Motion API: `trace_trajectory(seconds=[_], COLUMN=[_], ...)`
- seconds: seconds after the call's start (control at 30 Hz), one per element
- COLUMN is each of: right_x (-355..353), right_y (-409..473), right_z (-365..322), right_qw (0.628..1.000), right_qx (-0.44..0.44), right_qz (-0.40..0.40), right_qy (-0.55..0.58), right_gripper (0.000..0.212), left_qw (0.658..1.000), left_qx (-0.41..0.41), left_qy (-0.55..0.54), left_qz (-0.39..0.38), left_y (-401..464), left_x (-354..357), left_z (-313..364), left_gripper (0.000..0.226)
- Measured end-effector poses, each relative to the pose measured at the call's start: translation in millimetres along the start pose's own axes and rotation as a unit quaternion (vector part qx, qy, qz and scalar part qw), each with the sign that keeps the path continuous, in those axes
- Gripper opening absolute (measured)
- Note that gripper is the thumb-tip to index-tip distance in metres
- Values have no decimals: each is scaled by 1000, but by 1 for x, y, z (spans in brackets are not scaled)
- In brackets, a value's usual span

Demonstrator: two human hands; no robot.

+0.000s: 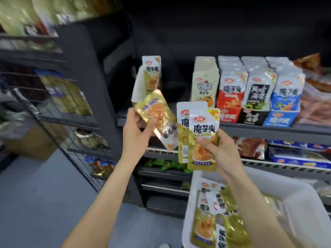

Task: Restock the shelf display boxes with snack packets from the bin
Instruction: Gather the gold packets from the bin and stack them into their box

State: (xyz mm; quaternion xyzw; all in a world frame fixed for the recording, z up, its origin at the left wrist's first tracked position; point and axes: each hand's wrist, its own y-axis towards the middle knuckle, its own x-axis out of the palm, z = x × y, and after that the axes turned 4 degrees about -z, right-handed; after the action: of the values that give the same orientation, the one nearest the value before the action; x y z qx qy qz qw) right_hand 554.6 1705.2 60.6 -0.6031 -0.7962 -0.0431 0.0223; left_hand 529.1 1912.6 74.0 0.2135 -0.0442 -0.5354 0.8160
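1. left hand (138,130) is raised toward the shelf (268,130), pinching a tilted gold packet (157,117).
2. right hand (217,149) grips two upright green packets (200,129) above the white bin (295,199).
3. labels read "魔芋爽" and "20".

A black wire rack (59,97) stood at the left of the frame, blurred packets on its tiers. A brown cardboard box (30,142) sat beneath it at lower left, on a grey floor (35,194).
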Motion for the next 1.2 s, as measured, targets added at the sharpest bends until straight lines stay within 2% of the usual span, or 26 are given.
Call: trace_trajectory(seconds=[0.07, 0.13, 0.2, 0.27, 0.33, 0.4, 0.47, 0.53, 0.57, 0.6, 0.67, 0.73, 0.8, 0.83, 0.97, 1.07, 1.2], right_x=[15, 28, 40, 46, 46, 39, 32, 31, 31, 32, 34, 34, 37, 40, 58, 73, 92], right_y=[8, 15, 20, 26, 31, 37, 42, 47, 51, 56, 65, 76, 87, 93, 118, 134, 145], right_z=[-1, 0, -1, -3, -9, -18, -32, -45, -51, -54, -59, -61, -62, -61, -48, -36, -31], right_qw=[1000, 999, 995, 995, 997, 992, 975, 954, 947, 945, 947, 949, 954, 957, 968, 974, 975], right_qx=[-9, -10, -5, -18, -50, -97, -145, -176, -192, -208, -234, -240, -229, -222, -180, -147, -146], right_qz=[11, 15, 9, 24, 51, 44, -14, -60, -64, -53, 8, 77, 111, 118, 149, 172, 164], right_qy=[16, 48, 97, 98, 35, -68, -171, -235, -249, -248, -220, -190, -156, -146, -89, -14, 18], right_gripper=[42, 44, 41, 39, 32, 24, 30, 36, 37, 36, 30, 26, 23, 23, 26, 24, 21], left_qw=[995, 980, 978, 982, 993, 999, 989, 948, 928, 920, 941, 978, 996, 997, 996, 999, 998], left_qx=[-28, -36, -42, -67, -67, -22, 38, 75, 90, 106, 120, 95, 52, 38, 19, 10, -26], left_qy=[-83, -180, -202, -178, -95, 29, 127, 236, 280, 304, 280, 173, 78, 62, 85, 17, 52], left_qz=[53, 73, 42, 10, 22, 23, -68, -199, -229, -223, -149, -65, -14, 0, 36, 41, -7], left_y=[14, 21, 20, 17, 19, 29, 44, 55, 61, 68, 85, 107, 129, 139, 165, 173, 174], left_x=[-11, -17, -15, -11, -17, -36, -53, -53, -51, -49, -49, -50, -47, -43, -28, -23, -21], left_z=[8, 15, 17, 9, -5, -15, -14, 0, 5, 8, 11, 9, 5, 0, -29, -36, -47], left_gripper=[37, 50, 54, 48, 31, 22, 32, 38, 38, 38, 30, 18, 25, 28, 21, 29, 34])
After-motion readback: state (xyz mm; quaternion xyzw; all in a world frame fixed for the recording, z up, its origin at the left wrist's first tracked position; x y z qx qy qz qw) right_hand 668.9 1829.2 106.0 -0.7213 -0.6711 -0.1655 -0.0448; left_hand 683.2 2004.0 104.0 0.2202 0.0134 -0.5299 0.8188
